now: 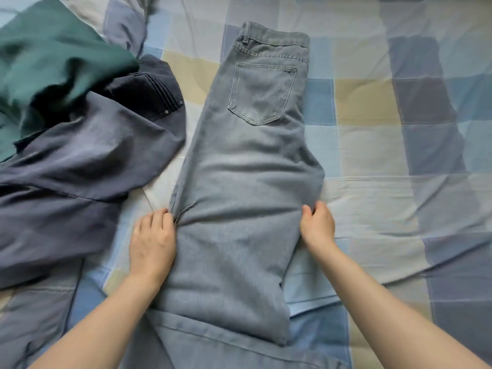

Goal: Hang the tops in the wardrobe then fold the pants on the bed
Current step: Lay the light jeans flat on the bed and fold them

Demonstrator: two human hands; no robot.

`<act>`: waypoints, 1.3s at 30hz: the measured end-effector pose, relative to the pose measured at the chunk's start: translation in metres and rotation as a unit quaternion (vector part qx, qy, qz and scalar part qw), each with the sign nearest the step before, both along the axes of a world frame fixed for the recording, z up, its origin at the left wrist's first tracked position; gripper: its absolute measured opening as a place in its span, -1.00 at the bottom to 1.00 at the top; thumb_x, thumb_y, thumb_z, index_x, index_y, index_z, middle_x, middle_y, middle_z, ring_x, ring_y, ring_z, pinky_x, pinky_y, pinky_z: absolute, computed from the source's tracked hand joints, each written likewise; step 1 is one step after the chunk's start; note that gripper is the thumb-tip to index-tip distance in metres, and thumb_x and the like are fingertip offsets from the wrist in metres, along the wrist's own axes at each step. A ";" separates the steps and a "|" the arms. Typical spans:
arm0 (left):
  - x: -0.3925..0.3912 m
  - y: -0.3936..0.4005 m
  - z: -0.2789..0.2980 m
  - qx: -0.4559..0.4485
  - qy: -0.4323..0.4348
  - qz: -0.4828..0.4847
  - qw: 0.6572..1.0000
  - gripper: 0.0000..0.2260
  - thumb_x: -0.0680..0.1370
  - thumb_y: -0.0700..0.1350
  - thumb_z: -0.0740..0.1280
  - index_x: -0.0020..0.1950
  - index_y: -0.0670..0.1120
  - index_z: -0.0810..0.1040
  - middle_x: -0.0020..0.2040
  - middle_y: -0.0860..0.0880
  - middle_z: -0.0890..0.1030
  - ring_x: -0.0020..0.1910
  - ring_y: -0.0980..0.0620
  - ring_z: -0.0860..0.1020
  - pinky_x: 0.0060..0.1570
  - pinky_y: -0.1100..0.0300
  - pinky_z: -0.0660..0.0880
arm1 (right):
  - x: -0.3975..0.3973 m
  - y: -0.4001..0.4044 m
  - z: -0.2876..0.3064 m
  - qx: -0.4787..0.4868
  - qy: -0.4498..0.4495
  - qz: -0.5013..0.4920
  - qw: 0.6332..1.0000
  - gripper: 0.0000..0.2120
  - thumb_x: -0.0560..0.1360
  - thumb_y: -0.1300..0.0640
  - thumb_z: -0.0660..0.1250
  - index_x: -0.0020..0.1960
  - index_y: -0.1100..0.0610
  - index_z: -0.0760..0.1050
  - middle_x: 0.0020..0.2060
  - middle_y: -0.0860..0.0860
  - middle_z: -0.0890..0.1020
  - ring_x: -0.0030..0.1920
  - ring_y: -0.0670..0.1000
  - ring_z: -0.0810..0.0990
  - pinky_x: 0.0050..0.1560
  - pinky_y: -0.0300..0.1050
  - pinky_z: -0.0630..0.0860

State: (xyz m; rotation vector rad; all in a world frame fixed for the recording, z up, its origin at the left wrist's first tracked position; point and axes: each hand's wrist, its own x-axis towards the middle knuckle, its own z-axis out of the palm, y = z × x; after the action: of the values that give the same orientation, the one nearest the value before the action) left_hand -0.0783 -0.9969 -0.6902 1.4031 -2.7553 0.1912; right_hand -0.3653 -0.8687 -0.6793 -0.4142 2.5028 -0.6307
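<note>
Light blue jeans point(247, 161) lie lengthwise on the bed, folded leg on leg, waistband at the far end and back pocket facing up. My left hand point(153, 239) pinches the jeans' left edge at about knee height. My right hand point(318, 225) grips the right edge at the same height. The fabric between both hands is bunched into creases. The leg ends run toward me, and a hem lies crosswise near the bottom of the view.
A crumpled pair of dark navy pants point(80, 166) lies left of the jeans, close to my left hand. A green garment point(50, 65) sits at the far left on top of them. The checked blue and beige bedsheet point(399, 145) stretches out to the right.
</note>
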 end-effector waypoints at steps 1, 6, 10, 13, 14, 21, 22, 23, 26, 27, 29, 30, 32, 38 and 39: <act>0.003 0.000 0.002 0.000 -0.012 -0.020 1.000 -0.92 0.47 -0.36 0.32 -0.06 -0.26 0.49 -0.05 -0.27 0.55 -0.12 -0.25 0.51 0.00 -0.18 0.47 | 0.000 0.004 0.001 -0.010 0.008 -0.025 1.000 -0.74 0.61 0.17 0.19 0.06 0.40 0.43 0.09 0.34 0.52 0.13 0.28 0.46 0.07 -0.01 0.24; -0.008 0.018 0.012 0.057 -0.001 0.098 0.994 -0.82 0.52 -0.34 0.25 0.11 -0.30 0.49 0.16 -0.31 0.52 0.09 -0.31 0.47 0.25 -0.28 0.31 | 0.022 0.017 0.009 -0.059 -0.018 -0.071 0.996 -0.78 0.60 0.13 0.20 0.09 0.30 0.40 0.06 0.26 0.54 0.10 0.23 0.48 0.06 -0.01 0.30; 0.007 0.061 0.020 0.116 0.029 0.170 0.978 -0.75 0.45 -0.20 0.42 0.04 -0.31 0.50 0.20 -0.32 0.51 0.13 -0.33 0.47 0.18 -0.22 0.38 | 0.058 0.054 0.017 -0.004 -0.068 0.056 0.996 -0.70 0.58 -0.07 0.22 -0.15 0.16 0.39 -0.11 0.18 0.55 -0.01 0.21 0.52 -0.14 -0.07 0.27; 0.030 0.089 0.026 0.142 0.031 0.210 0.967 -0.70 0.46 -0.10 0.44 -0.02 -0.33 0.51 0.10 -0.32 0.53 0.05 -0.33 0.48 0.03 -0.20 0.42 | 0.091 0.087 0.027 0.020 -0.088 0.126 0.988 -0.63 0.55 -0.19 0.21 0.00 0.14 0.37 -0.07 0.10 0.58 -0.01 0.17 0.54 -0.07 -0.02 0.41; 0.036 0.096 0.030 0.158 0.023 0.217 0.963 -0.67 0.47 -0.07 0.44 -0.01 -0.33 0.51 0.09 -0.33 0.53 0.03 -0.34 0.49 0.03 -0.20 0.41 | 0.100 0.095 0.033 0.034 -0.087 0.142 0.986 -0.60 0.54 -0.22 0.19 0.07 0.13 0.35 -0.04 0.10 0.59 0.01 0.17 0.55 -0.04 0.00 0.43; 0.059 0.121 0.050 0.217 -0.046 0.184 0.958 -0.36 0.50 -0.22 0.28 0.56 -0.22 0.13 0.53 -0.21 0.24 0.48 -0.19 0.26 0.39 -0.16 0.19 | 0.156 0.169 0.068 0.216 -0.008 0.392 0.894 -0.60 0.58 -0.21 0.06 0.13 0.12 0.33 0.04 0.11 0.62 0.08 0.19 0.59 0.00 0.04 0.44; 0.063 0.123 0.054 0.206 -0.067 0.159 0.963 -0.34 0.54 -0.24 0.20 0.59 -0.17 0.01 0.57 -0.18 0.16 0.52 -0.16 0.20 0.41 -0.15 0.16 | 0.164 0.173 0.075 0.223 -0.001 0.406 0.886 -0.67 0.57 -0.14 0.12 0.13 0.11 0.32 0.07 0.10 0.62 0.09 0.18 0.59 0.03 0.03 0.44; 0.065 0.124 0.054 0.198 -0.100 0.132 0.966 -0.35 0.57 -0.23 0.12 0.60 -0.12 -0.12 0.59 -0.16 0.09 0.54 -0.14 0.15 0.42 -0.16 0.13 | 0.172 0.176 0.079 0.230 0.002 0.408 0.884 -0.70 0.55 -0.08 0.16 0.14 0.11 0.33 0.08 0.10 0.61 0.10 0.18 0.59 0.04 0.02 0.44; 0.070 0.129 0.055 0.192 -0.170 0.057 0.965 -0.35 0.62 -0.19 0.02 0.55 0.05 -0.34 0.60 -0.16 -0.01 0.57 -0.12 0.07 0.44 -0.15 0.08 | 0.191 0.181 0.092 0.290 0.002 0.400 0.869 -0.73 0.52 -0.04 0.23 0.14 0.08 0.39 0.09 0.05 0.61 0.11 0.13 0.60 0.12 0.06 0.39; 0.072 0.128 0.055 0.196 -0.180 0.041 0.963 -0.35 0.62 -0.19 0.02 0.56 0.09 -0.31 0.60 -0.16 -0.02 0.57 -0.11 0.05 0.44 -0.15 0.08 | 0.197 0.181 0.097 0.315 0.007 0.397 0.862 -0.76 0.52 -0.02 0.23 0.14 0.06 0.43 0.08 0.03 0.61 0.11 0.11 0.60 0.17 0.11 0.33; 0.077 0.120 0.053 0.210 -0.202 0.015 0.956 -0.39 0.63 -0.19 0.02 0.60 0.06 -0.20 0.61 -0.10 -0.03 0.58 -0.09 0.00 0.45 -0.13 0.08 | 0.211 0.184 0.107 0.326 -0.002 0.401 0.856 -0.78 0.53 0.04 0.20 0.14 0.06 0.46 0.07 0.04 0.62 0.10 0.12 0.60 0.20 0.11 0.31; 0.080 0.115 0.051 0.213 -0.216 0.006 0.953 -0.41 0.63 -0.19 0.03 0.60 0.02 -0.17 0.61 -0.07 -0.04 0.58 -0.08 -0.01 0.46 -0.12 0.09 | 0.221 0.188 0.111 0.304 -0.023 0.415 0.857 -0.78 0.55 0.05 0.17 0.13 0.08 0.46 0.07 0.09 0.62 0.10 0.15 0.59 0.15 0.05 0.37; 0.088 0.104 0.050 0.224 -0.227 -0.019 0.948 -0.40 0.63 -0.22 0.07 0.60 -0.03 -0.15 0.62 -0.04 -0.04 0.58 -0.08 -0.01 0.47 -0.09 0.11 | 0.253 0.197 0.120 0.230 -0.117 0.437 0.862 -0.78 0.58 0.00 0.15 0.08 0.12 0.44 0.07 0.18 0.61 0.09 0.21 0.56 0.01 0.01 0.41; 0.107 0.102 0.065 0.299 -0.149 -0.008 0.943 -0.39 0.63 -0.05 0.15 0.60 -0.08 -0.07 0.60 -0.04 0.05 0.52 -0.09 0.16 0.43 0.00 0.21 | 0.342 0.188 0.122 0.104 -0.358 0.401 0.837 -0.76 0.59 -0.02 0.21 0.03 0.12 0.54 0.05 0.14 0.62 0.07 0.14 0.54 0.11 -0.07 0.40; 0.110 0.107 0.067 0.311 -0.121 0.005 0.943 -0.37 0.61 -0.01 0.20 0.60 -0.09 -0.01 0.58 -0.07 0.13 0.48 -0.11 0.23 0.39 -0.01 0.24 | 0.343 0.182 0.114 0.079 -0.322 0.349 0.877 -0.76 0.59 0.04 0.21 0.07 0.16 0.56 0.05 0.14 0.63 0.09 0.14 0.55 0.12 -0.08 0.40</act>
State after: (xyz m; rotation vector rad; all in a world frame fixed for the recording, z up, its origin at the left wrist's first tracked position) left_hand 0.0320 -0.8903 -0.6237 1.5928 -3.1730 -0.6068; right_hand -0.0227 -0.6863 -0.5648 -0.8305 1.5901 -0.2049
